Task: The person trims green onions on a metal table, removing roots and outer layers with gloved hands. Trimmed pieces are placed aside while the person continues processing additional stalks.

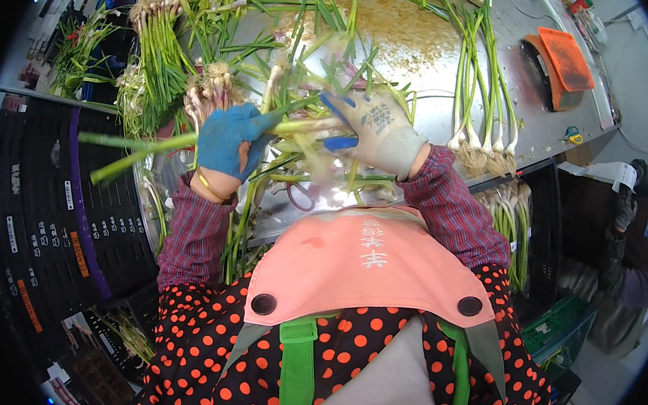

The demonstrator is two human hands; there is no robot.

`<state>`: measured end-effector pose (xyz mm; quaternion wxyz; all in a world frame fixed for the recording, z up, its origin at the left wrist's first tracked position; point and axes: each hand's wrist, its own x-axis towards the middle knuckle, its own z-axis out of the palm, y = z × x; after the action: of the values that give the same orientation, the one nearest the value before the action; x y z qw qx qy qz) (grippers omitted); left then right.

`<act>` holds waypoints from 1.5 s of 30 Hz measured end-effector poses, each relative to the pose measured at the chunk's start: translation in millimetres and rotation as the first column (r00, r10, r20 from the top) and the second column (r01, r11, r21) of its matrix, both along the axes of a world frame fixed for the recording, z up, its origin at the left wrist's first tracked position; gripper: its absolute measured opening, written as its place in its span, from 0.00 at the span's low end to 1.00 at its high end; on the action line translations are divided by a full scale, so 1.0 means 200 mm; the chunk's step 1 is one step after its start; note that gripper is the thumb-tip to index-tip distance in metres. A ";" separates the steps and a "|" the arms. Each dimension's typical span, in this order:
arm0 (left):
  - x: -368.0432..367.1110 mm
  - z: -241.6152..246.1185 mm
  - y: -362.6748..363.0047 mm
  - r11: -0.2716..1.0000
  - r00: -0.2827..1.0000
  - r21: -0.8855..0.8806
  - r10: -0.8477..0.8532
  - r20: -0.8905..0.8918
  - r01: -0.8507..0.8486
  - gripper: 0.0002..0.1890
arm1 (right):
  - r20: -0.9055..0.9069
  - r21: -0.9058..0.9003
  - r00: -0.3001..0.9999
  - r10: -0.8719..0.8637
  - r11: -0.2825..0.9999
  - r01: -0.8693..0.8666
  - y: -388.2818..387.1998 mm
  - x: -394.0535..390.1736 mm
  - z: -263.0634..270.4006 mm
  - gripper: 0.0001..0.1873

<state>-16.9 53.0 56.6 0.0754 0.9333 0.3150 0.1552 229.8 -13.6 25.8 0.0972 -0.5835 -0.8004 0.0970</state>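
My left hand (229, 141), in a blue glove, is closed around a green garlic stalk (301, 126), whose cut green ends stick out to the left. The stalk's pale end reaches between the spread thumb and fingers of my right hand (378, 132), which wears a whitish glove with blue fingertips. A gap shows between those fingers and the stalk. Loose leaves around the right hand are blurred. A bunch of purplish garlic bulbs with roots (213, 88) lies just beyond my left hand. Below the hands, a scissors handle (301, 197) shows among trimmings.
On the metal table (426, 68) lie a large garlic bundle (161, 64), several trimmed stalks (489, 101), an orange scale (563, 67) and small scissors (573, 135). Black crates (34, 180) stand at left. Packed garlic (507, 228) lies below the table's right edge, near another person (624, 226).
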 end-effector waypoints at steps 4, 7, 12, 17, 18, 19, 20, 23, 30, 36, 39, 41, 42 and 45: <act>0.09 0.01 0.05 0.886 0.996 0.460 0.029 0.085 -0.065 0.22 | -0.457 -0.366 0.858 -0.234 0.929 0.058 -0.04 -0.01 -0.16 0.27; 0.14 -0.11 0.07 0.905 0.916 0.314 0.163 0.367 -0.287 0.19 | -0.584 -0.376 0.675 -0.452 0.887 0.269 -0.07 -0.10 -0.27 0.27; 0.35 -0.50 0.04 0.403 0.625 -0.915 0.718 0.307 -0.014 0.13 | -0.353 -0.061 0.873 -0.338 0.939 0.339 -0.08 -0.21 -0.33 0.37; 0.48 -0.72 -0.03 0.429 0.543 -0.854 0.661 0.518 0.293 0.12 | -0.214 -0.093 0.908 -0.360 0.933 0.348 -0.11 -0.24 -0.36 0.41; 0.49 -0.73 -0.03 0.461 0.529 -0.832 0.644 0.552 0.308 0.12 | -0.161 -0.010 0.932 -0.326 0.944 0.329 -0.12 -0.24 -0.37 0.40; 0.49 -0.73 -0.03 0.496 0.514 -0.804 0.621 0.592 0.328 0.12 | -0.300 -0.105 0.883 -0.361 0.932 0.346 -0.12 -0.24 -0.39 0.40; 0.48 -0.73 -0.03 0.494 0.524 -0.814 0.627 0.577 0.305 0.12 | -0.420 -0.207 0.818 -0.392 0.920 0.334 -0.12 -0.24 -0.41 0.39; 0.46 -0.72 -0.05 0.495 0.487 -0.792 0.624 0.611 0.358 0.13 | -0.634 -0.352 0.650 -0.419 0.905 0.239 -0.12 -0.24 -0.45 0.37; 0.43 -0.79 -0.04 0.558 0.350 -0.746 0.660 0.664 0.364 0.13 | -0.838 -0.541 0.072 -0.541 0.808 -0.234 -0.12 -0.16 -0.42 0.34; 0.41 -0.77 -0.06 0.882 0.675 -0.464 0.392 0.625 -0.083 0.09 | -0.783 -0.527 -0.295 -0.547 0.836 -0.152 -0.02 -0.05 -0.37 0.25; 0.45 -0.74 -0.14 0.939 0.771 -0.338 0.257 0.582 -0.058 0.09 | -0.811 -0.582 0.072 -0.581 0.813 0.002 0.07 0.02 -0.40 0.13; 0.49 -0.71 -0.20 0.949 0.763 -0.313 0.233 0.602 -0.044 0.09 | -0.789 -0.593 0.203 -0.580 0.805 -0.003 0.09 0.04 -0.44 0.11; 0.50 -0.69 -0.21 0.949 0.743 -0.313 0.237 0.626 -0.039 0.10 | -0.894 -0.328 0.302 -0.332 0.942 0.064 0.09 0.03 -0.46 0.10; 0.51 -0.62 -0.23 0.445 0.483 -0.870 0.727 0.488 0.210 0.11 | -0.957 -0.287 0.022 -0.288 0.957 0.048 0.10 0.02 -0.50 0.09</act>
<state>84.4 6.9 -67.9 0.6350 0.4900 0.4340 0.4102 233.1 7.1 -74.3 0.5810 -0.4506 -0.4235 0.5292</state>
